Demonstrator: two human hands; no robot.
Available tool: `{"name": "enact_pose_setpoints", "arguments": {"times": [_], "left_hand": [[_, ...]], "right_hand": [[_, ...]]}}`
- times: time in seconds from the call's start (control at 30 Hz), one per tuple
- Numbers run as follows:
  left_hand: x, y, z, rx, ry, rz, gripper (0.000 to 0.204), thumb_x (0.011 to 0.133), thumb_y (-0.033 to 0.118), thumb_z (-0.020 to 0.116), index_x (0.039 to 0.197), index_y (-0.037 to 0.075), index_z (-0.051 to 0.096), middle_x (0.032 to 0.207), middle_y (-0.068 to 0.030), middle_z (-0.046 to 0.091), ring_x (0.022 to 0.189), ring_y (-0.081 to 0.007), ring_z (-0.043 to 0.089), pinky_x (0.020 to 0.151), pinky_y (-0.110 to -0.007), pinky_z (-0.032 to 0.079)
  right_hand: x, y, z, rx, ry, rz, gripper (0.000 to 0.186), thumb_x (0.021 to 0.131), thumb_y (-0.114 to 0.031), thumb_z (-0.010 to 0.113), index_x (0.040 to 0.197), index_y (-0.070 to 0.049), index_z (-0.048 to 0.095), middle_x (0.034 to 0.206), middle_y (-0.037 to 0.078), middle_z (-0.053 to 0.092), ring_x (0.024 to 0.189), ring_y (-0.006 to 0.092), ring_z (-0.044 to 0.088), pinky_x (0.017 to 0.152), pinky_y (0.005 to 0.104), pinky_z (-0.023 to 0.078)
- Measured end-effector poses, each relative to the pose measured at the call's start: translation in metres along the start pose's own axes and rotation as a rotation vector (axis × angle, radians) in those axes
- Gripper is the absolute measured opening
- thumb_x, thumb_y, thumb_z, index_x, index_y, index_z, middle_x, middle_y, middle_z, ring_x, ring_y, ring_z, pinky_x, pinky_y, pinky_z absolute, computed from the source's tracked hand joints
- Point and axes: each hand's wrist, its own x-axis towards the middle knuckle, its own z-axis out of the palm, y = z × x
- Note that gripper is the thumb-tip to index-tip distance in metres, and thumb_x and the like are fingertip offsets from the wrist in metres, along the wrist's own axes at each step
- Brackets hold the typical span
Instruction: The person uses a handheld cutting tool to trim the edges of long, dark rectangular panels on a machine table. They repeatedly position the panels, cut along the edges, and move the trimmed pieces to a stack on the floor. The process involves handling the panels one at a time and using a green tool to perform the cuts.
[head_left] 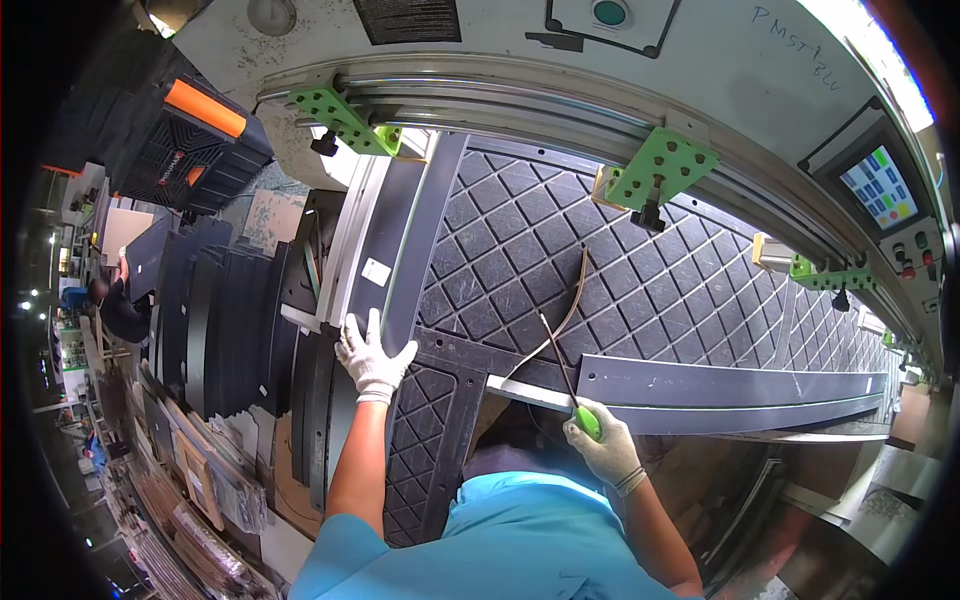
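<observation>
Green-handled screwdriver [588, 424] sits clasped in the gloved right hand [606, 447], near the worktable's near edge; its thin shaft slants up and left over the black, diamond-grooved worktable [500, 225], crossing a thin curved strip [579, 287]; the gloved left hand [374, 360] is spread, fingers extended, at the near end of a dark grey panel [408, 200], gripping nothing, though how firmly it presses I cannot tell; a white label [376, 272] marks that panel; a second grey panel [720, 386] lies just beyond the right hand, reaching rightward; green brackets [664, 168] hang above the far side.
</observation>
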Motion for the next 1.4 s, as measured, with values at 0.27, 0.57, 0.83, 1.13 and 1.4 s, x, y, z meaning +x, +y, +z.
{"name": "enact_pose_setpoints", "arguments": {"times": [0.27,0.57,0.83,1.13,1.4], "left_hand": [[0.000,0.008,0.009,-0.018,-0.001,-0.012,0.107,0.071,0.070,0.085,0.162,0.027,0.051,0.170,-0.0214,0.032,0.161,-0.0379,0.024,0.128,-0.061,0.019],[0.000,0.003,-0.001,-0.006,-0.018,-0.040,0.106,0.072,0.069,0.085,0.163,0.028,0.049,0.172,-0.0213,0.031,0.162,-0.0376,0.024,0.129,-0.061,0.018],[0.003,0.022,-0.017,-0.023,-0.032,-0.045,0.102,0.078,0.064,0.085,0.161,0.018,0.049,0.168,-0.0224,0.038,0.158,-0.0386,0.032,0.126,-0.066,0.025],[-0.082,0.181,0.000,-0.563,-0.067,0.550,0.037,0.085,0.029,0.082,0.116,0.012,0.073,0.098,-0.0120,0.070,0.095,-0.0364,0.072,0.084,-0.050,0.055],[0.046,0.103,0.011,-0.966,0.261,0.129,0.036,0.095,0.004,0.066,0.131,0.009,0.066,0.116,-0.0201,0.073,0.109,-0.0391,0.070,0.098,-0.047,0.055]], "right_hand": [[-0.001,-0.007,-0.008,-0.019,0.010,-0.001,0.047,0.099,-0.017,0.076,0.140,0.000,0.063,0.097,0.004,0.077,0.086,0.0105,0.070,0.084,0.0297,0.058],[-0.001,0.004,0.001,-0.022,-0.005,-0.043,0.046,0.100,-0.016,0.075,0.141,-0.001,0.063,0.097,0.004,0.077,0.086,0.0100,0.070,0.082,0.0297,0.058],[-0.016,0.008,-0.007,0.028,0.032,-0.026,0.047,0.099,-0.026,0.077,0.138,-0.003,0.067,0.098,0.013,0.076,0.089,0.0197,0.072,0.088,0.0358,0.057],[-0.052,0.015,-0.019,0.272,0.149,-0.010,0.043,0.101,-0.021,0.076,0.136,0.002,0.067,0.095,0.003,0.073,0.082,0.0077,0.066,0.079,0.0266,0.057],[-0.061,0.018,-0.024,0.305,0.180,0.040,0.040,0.105,-0.009,0.070,0.142,0.001,0.060,0.099,0.004,0.072,0.084,0.0081,0.066,0.076,0.0257,0.059]]}}
